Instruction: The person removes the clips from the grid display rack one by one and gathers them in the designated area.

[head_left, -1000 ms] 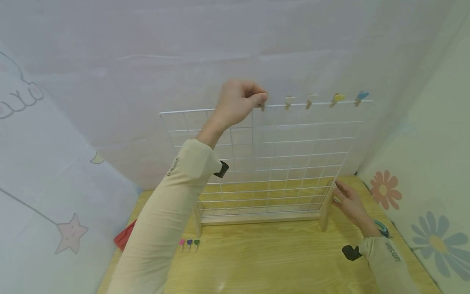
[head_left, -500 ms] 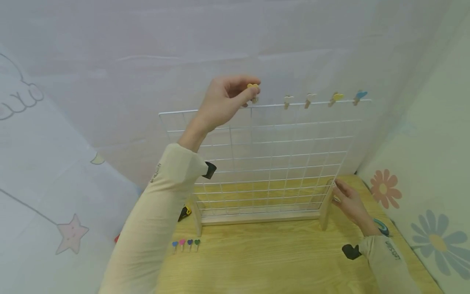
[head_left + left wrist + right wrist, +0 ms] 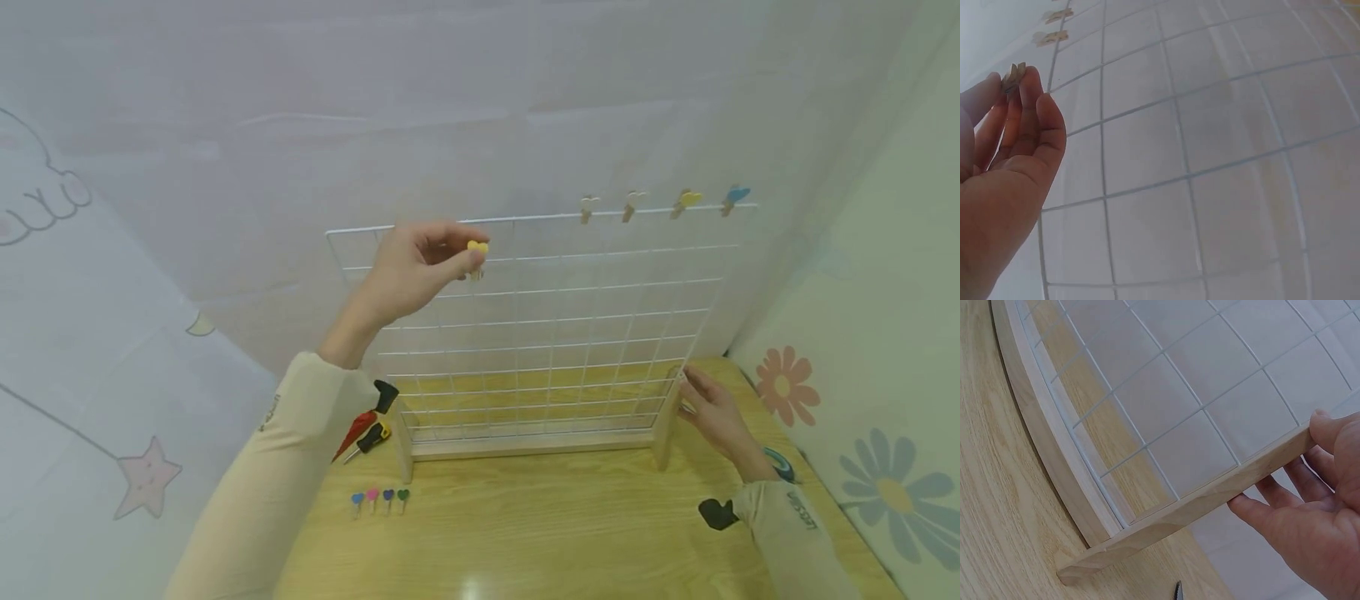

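My left hand (image 3: 412, 271) pinches a small wooden clothespin with a yellow heart (image 3: 477, 248) between thumb and fingertips, in front of the upper part of the white wire grid (image 3: 551, 321). The left wrist view shows the clothespin (image 3: 1014, 76) edge-on at the fingertips. On the grid's top wire, towards the right, sit two white-heart clothespins (image 3: 587, 208), a yellow one (image 3: 686, 202) and a blue one (image 3: 736, 199). My right hand (image 3: 716, 417) grips the wooden upright (image 3: 1210, 503) at the right of the grid's stand, thumb on one side and fingers on the other.
A blue, a pink (image 3: 372, 497), a dark blue and a green heart clothespin lie in a row on the wooden table (image 3: 525, 533). A black-and-yellow screwdriver (image 3: 369, 438) and a red object (image 3: 356, 433) lie left of the stand. A teal object (image 3: 780, 463) is beside the right wrist.
My left hand has taken the yellow-heart clothespin off the top wire and brought it down and left. The right hand has stayed on the upright.
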Tool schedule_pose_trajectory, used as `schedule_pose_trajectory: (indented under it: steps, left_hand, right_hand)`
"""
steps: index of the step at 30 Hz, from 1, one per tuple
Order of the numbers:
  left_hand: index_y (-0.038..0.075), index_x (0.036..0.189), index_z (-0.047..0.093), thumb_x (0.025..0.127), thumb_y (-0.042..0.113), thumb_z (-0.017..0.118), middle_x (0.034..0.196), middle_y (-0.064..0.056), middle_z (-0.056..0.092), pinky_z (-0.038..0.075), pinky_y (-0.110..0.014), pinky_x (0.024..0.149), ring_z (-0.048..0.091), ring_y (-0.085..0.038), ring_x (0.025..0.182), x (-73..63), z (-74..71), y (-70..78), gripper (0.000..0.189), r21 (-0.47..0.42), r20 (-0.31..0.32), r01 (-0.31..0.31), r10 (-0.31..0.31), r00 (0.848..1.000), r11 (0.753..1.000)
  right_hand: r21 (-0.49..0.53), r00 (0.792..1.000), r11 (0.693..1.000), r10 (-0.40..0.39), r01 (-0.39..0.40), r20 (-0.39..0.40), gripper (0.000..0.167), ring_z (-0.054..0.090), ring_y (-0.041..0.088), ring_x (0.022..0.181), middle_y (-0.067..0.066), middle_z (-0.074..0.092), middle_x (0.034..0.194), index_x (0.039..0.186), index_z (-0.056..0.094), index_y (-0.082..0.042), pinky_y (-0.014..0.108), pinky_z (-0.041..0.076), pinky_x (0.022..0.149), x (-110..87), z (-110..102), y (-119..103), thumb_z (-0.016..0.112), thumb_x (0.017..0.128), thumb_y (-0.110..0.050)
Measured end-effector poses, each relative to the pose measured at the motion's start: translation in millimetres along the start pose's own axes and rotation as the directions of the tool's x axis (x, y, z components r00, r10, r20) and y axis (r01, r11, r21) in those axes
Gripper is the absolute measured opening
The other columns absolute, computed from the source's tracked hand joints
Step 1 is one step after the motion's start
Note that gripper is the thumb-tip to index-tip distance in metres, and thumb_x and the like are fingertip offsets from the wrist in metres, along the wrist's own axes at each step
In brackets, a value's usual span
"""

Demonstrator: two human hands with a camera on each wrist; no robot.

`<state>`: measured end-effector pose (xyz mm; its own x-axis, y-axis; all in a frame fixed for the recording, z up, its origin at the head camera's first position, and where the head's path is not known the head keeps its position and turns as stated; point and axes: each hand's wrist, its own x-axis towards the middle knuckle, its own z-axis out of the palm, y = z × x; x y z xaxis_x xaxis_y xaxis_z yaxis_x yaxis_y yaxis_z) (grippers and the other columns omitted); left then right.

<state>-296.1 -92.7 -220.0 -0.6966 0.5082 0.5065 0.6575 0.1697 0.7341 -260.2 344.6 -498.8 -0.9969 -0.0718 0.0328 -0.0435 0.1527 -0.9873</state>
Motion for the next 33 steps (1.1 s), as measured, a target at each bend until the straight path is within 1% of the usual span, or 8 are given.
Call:
schedule_pose_trajectory:
  steps: [3,7,12,16,21,28,30,33]
  left_hand:
    - [0.002,0.109,0.069,0.091,0.009,0.066,0.087,-0.009,0.069,0.053,-0.027,0.068,0.064,-0.021,0.074,-18.3,1.6,-12.9,0.019,0.014,0.039,0.033,-0.034,0.999,0.999]
    - [0.003,0.108,0.070,0.091,0.010,0.066,0.087,-0.011,0.069,0.053,-0.028,0.068,0.065,-0.026,0.075,-40.0,5.7,-32.9,0.019,0.001,0.060,0.105,-0.105,0.993,0.994]
    - [0.005,0.109,0.069,0.091,0.013,0.067,0.093,-0.012,0.070,0.055,-0.031,0.072,0.067,-0.023,0.080,-65.0,13.1,-59.4,0.020,-0.005,0.075,0.227,-0.226,0.971,0.974]
    - [0.005,0.108,0.069,0.091,0.015,0.068,0.099,-0.011,0.069,0.055,-0.034,0.076,0.067,-0.021,0.086,-85.5,18.3,-79.0,0.020,0.019,0.093,0.304,-0.305,0.948,0.952]
    - [0.006,0.106,0.070,0.090,0.015,0.069,0.103,-0.011,0.069,0.054,-0.030,0.076,0.068,-0.025,0.088,-110.2,19.3,-104.0,0.018,0.065,0.093,0.349,-0.354,0.931,0.935]
    - [0.000,0.105,0.068,0.089,0.009,0.069,0.105,-0.018,0.067,0.055,-0.028,0.074,0.068,-0.024,0.089,-140.6,19.0,-135.5,0.019,0.032,0.071,0.358,-0.359,0.930,0.933]
    - [0.000,0.105,0.068,0.088,0.010,0.070,0.105,-0.019,0.066,0.055,-0.027,0.074,0.068,-0.024,0.089,-151.8,20.4,-145.7,0.020,0.026,0.071,0.383,-0.384,0.921,0.923]
    - [0.002,0.106,0.068,0.088,0.011,0.070,0.108,-0.019,0.066,0.054,-0.026,0.076,0.068,-0.022,0.090,-170.9,22.9,-159.8,0.020,0.021,0.067,0.441,-0.441,0.895,0.897]
  right_hand:
    - [0.006,1.000,1.000,0.001,-0.001,-0.001,0.070,0.013,0.048,0.138,0.030,0.003,0.154,0.150,0.001,0.005,0.029,0.044,0.097,-0.5,-1,0,0.038,0.104,-0.033]
    - [0.012,1.000,1.000,-0.007,0.007,0.002,0.071,0.015,0.046,0.138,0.031,0.002,0.154,0.150,0.001,0.006,0.029,0.043,0.098,-1.3,-1,0,0.039,0.104,-0.033]
    - [0.003,1.000,1.000,-0.022,0.022,0.007,0.071,0.017,0.044,0.138,0.033,0.003,0.153,0.149,0.001,0.008,0.026,0.045,0.095,-0.9,-1,1,0.038,0.104,-0.032]
    - [0.003,1.000,1.000,-0.001,0.001,0.000,0.072,0.014,0.047,0.138,0.031,0.000,0.154,0.149,0.001,0.007,0.029,0.043,0.097,-0.7,-1,2,0.039,0.104,-0.034]
    - [0.003,1.000,1.000,0.021,-0.021,0.002,0.072,0.013,0.049,0.137,0.028,-0.003,0.155,0.150,-0.001,0.005,0.031,0.043,0.097,-2.7,1,4,0.038,0.104,-0.034]
    - [0.001,1.000,1.000,0.009,-0.009,-0.007,0.072,0.015,0.049,0.136,0.031,0.001,0.154,0.150,0.000,0.006,0.029,0.044,0.096,-3.1,1,2,0.038,0.104,-0.035]
    - [-0.001,1.000,1.000,0.011,-0.011,-0.006,0.072,0.017,0.049,0.136,0.031,0.003,0.154,0.150,0.000,0.006,0.029,0.045,0.096,-3.0,1,2,0.038,0.104,-0.035]
    - [-0.005,1.000,1.000,0.016,-0.016,-0.006,0.072,0.018,0.048,0.136,0.031,0.004,0.154,0.150,0.000,0.006,0.027,0.045,0.096,-3.0,1,2,0.037,0.104,-0.036]
